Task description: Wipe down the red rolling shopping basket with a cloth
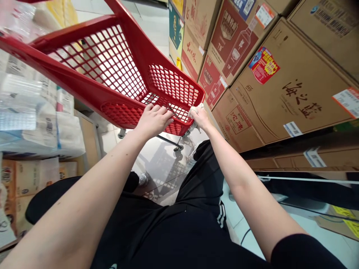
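Observation:
A red plastic shopping cart (137, 48) with lattice walls stands in front of me, tilted across the view, and no goods show in its basket. My left hand (155, 119) lies over the cart's near rim, its fingers curled over the edge toward the inside. At the cart's right corner, my right hand (202, 117) is closed around a crumpled whitish cloth (194, 111), which touches the rim. Part of the cloth hangs below the hand. The right fingertips are mostly hidden by the cloth.
Stacked cardboard cartons (280, 82) rise along the right side, close to the cart. On the left are plastic-wrapped packs (30, 112) and orange packages (25, 179) on a shelf. The cart's wheels (178, 148) stand on pale floor tiles (162, 164) near my shoes.

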Demonstrator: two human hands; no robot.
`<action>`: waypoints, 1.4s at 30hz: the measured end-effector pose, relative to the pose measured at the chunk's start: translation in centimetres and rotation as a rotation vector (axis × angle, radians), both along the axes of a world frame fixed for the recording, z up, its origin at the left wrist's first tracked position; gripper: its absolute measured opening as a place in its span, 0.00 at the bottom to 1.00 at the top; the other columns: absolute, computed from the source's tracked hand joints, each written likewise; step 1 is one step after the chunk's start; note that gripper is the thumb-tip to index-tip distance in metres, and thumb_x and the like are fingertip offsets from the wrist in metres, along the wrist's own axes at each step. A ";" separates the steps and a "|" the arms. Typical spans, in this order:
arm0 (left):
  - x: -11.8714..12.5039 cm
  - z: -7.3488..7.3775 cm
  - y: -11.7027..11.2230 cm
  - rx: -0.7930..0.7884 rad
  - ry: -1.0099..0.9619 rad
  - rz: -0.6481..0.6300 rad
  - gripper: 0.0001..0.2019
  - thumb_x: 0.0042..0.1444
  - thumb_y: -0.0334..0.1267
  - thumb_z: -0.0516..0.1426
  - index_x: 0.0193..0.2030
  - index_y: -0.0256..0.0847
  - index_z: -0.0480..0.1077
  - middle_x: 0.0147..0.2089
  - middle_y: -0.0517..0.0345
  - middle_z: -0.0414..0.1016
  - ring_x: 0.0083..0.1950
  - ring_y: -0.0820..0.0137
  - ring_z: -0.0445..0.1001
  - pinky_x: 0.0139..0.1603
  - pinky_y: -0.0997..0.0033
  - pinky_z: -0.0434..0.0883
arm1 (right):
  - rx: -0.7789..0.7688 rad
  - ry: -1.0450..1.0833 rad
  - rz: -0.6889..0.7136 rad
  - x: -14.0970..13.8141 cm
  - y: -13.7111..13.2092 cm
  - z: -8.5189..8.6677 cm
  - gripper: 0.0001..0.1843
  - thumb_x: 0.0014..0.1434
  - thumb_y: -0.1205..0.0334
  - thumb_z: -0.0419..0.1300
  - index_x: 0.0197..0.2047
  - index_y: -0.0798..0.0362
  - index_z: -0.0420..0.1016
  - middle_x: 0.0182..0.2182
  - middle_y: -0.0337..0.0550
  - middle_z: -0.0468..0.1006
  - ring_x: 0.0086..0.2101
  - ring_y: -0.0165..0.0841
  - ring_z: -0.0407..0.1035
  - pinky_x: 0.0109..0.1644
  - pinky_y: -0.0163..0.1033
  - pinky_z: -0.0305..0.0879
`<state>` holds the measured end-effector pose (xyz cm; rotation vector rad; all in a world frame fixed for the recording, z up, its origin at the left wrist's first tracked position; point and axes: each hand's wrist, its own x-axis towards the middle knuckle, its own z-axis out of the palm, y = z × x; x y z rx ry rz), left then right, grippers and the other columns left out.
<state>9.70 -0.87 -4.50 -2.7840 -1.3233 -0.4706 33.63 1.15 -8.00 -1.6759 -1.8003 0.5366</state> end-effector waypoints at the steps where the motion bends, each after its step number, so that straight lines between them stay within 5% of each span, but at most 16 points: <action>1: 0.2 0.1 -0.1 0.002 0.015 -0.003 0.16 0.63 0.48 0.44 0.43 0.46 0.69 0.42 0.52 0.71 0.50 0.60 0.67 0.55 0.53 0.55 | -0.004 -0.004 -0.001 0.3 0.1 0.0 0.17 0.58 0.51 0.49 0.30 0.53 0.70 0.34 0.44 0.74 0.41 0.38 0.67 0.52 0.45 0.62; 9: 1.4 0.6 -0.5 0.018 0.110 0.018 0.17 0.63 0.47 0.42 0.44 0.46 0.69 0.40 0.52 0.71 0.46 0.61 0.68 0.49 0.55 0.57 | -0.069 0.021 -0.038 0.2 0.9 0.0 0.13 0.61 0.54 0.49 0.36 0.53 0.70 0.38 0.46 0.73 0.46 0.42 0.65 0.53 0.53 0.61; 18: 1.3 0.3 -0.5 0.015 0.108 0.107 0.17 0.63 0.49 0.42 0.44 0.46 0.68 0.42 0.51 0.72 0.47 0.60 0.68 0.49 0.54 0.57 | -0.012 0.107 -0.130 -3.3 -3.7 -0.3 0.11 0.62 0.61 0.48 0.45 0.50 0.67 0.42 0.46 0.69 0.50 0.43 0.64 0.56 0.53 0.60; 24: 0.9 0.3 -0.1 0.002 0.130 0.116 0.18 0.63 0.51 0.41 0.44 0.46 0.67 0.42 0.51 0.72 0.48 0.61 0.68 0.49 0.55 0.56 | 0.105 0.318 -0.159 -3.7 -5.1 -2.1 0.13 0.61 0.64 0.47 0.48 0.54 0.66 0.46 0.48 0.72 0.49 0.37 0.66 0.55 0.42 0.61; 30: 1.5 1.0 0.1 -0.043 0.237 0.158 0.19 0.63 0.50 0.40 0.47 0.47 0.67 0.45 0.51 0.71 0.51 0.60 0.66 0.50 0.57 0.56 | 0.218 0.528 -0.354 -4.7 -6.3 -4.7 0.15 0.60 0.61 0.49 0.50 0.54 0.65 0.46 0.49 0.74 0.47 0.36 0.67 0.54 0.41 0.61; 35: 2.1 1.5 0.4 -0.095 0.268 0.164 0.19 0.63 0.50 0.40 0.49 0.48 0.66 0.46 0.52 0.71 0.51 0.60 0.66 0.49 0.58 0.55 | 0.177 0.622 -0.405 -5.3 -6.7 -6.9 0.14 0.59 0.60 0.52 0.47 0.54 0.67 0.43 0.47 0.76 0.43 0.36 0.69 0.52 0.41 0.63; 42: 2.4 1.1 1.1 -0.079 0.246 0.168 0.20 0.63 0.50 0.39 0.48 0.46 0.67 0.45 0.52 0.72 0.50 0.59 0.66 0.50 0.56 0.55 | 0.156 0.590 -0.358 -6.9 -6.6 -7.9 0.17 0.62 0.52 0.50 0.48 0.54 0.68 0.46 0.50 0.74 0.49 0.37 0.66 0.57 0.42 0.59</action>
